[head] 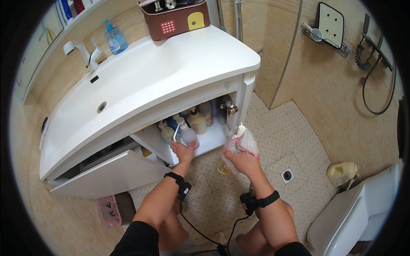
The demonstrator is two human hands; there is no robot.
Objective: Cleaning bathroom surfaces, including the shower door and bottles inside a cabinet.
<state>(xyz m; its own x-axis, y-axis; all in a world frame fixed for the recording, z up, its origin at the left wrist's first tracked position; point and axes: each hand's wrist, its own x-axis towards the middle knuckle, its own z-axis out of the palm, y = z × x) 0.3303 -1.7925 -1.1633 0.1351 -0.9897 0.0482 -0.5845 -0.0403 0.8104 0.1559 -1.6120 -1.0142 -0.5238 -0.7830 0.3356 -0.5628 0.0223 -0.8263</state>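
My left hand (pixel 183 152) reaches to the front of the open vanity cabinet, its fingers and thumb around the lower part of a clear pump bottle (pixel 187 132) with a white pump head. My right hand (pixel 245 163), outside the cabinet above the floor, grips a white cloth with pink edging (pixel 248 142) together with a bottle of yellow liquid (pixel 223 168). The bottle's white top (pixel 241 129) sticks out above the cloth, which hides its middle. Behind the pump bottle, on the cabinet floor (pixel 213 140), stand a cream pump bottle (pixel 197 121) and several other bottles.
A white washbasin (pixel 144 70) overhangs the cabinet, whose door (pixel 118 177) is swung open to the left. A brown bag (pixel 179 22) and a blue soap bottle (pixel 116 40) stand on top. At right are a toilet (pixel 342 214), a yellowish jug (pixel 341 172) and a floor drain (pixel 287 175).
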